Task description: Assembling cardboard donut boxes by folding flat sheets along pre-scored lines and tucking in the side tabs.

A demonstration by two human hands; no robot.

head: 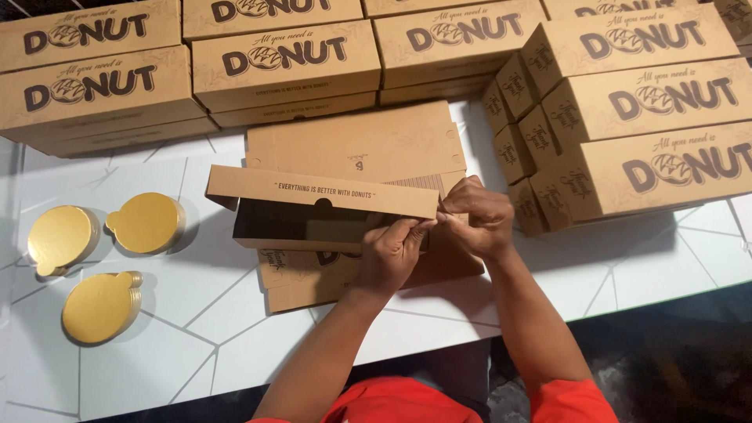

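A half-folded brown cardboard box [313, 196] lies in the middle of the white table [196, 345], its front flap raised and its inside dark. My left hand [395, 251] pinches the box's right front corner from below. My right hand [482, 215] grips the same corner from the right side, fingers curled on a small tab. Both hands touch each other at that corner. Flat unfolded box blanks [360, 141] lie under and behind the box.
Stacks of closed brown printed boxes [274, 63] line the back, and another stack [650, 117] stands at the right. Three piles of round gold cake boards [102, 305] sit at the left. The table's front edge runs near my arms.
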